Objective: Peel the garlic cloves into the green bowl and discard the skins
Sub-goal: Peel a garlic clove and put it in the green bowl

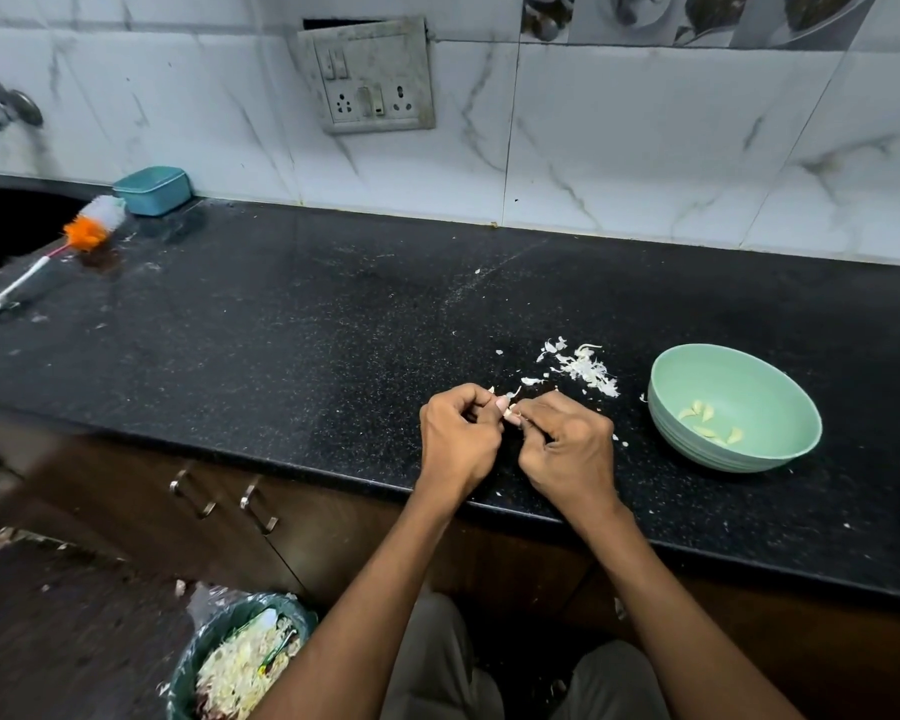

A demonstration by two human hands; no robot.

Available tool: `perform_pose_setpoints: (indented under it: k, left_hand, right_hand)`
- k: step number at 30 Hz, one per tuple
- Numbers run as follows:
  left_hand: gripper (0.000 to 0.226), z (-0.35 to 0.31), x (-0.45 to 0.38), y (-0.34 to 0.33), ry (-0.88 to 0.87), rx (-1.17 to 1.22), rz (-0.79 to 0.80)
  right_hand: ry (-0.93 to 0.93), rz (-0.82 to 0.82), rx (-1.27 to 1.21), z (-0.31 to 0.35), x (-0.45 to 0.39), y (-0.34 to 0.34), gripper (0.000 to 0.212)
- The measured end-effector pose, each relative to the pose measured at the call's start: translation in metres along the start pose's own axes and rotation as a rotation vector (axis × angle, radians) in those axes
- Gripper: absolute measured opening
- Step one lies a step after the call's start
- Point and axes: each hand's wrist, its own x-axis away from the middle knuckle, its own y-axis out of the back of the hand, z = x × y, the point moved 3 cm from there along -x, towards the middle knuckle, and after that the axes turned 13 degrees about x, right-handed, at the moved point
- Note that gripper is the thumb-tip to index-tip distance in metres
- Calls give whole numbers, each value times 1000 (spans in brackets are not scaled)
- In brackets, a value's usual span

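Just garlic clove pinched between both hands' fingers

Black speckled counter bears green bowl, skins (loose pile), brush, teal container.

Black speckled tabletop; pale green bowl holding yellowish cloves; white skins; teal box; orange-and-white brush; white grey-veined marble wall tiles
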Motion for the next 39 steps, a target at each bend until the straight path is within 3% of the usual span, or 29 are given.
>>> perform_pose_setpoints:
  k: [7,14,22,26,35,39]
  left_hand:
    - [29,-1,1,0,26,16,40]
    - [31,-2,-1,-1,169,266,155]
    - [30,-2,0,0,171,354,162]
    - [32,2,-1,1,122,287,51]
    - [10,4,-3,1,41,146,34]
    - [9,2,-2,0,11,70,16]
  right_hand:
    - [24,-100,52,1,3,2,25]
    - [41,-182,-20,2,3,6,25]
    - [124,-264,-5,5,4,9,26]
    - [179,-231,53,7,4,6,24]
    - [-128,-35,-102,-3,-3,7,9]
    - [-121,-12,-99,-2,-4,5,5]
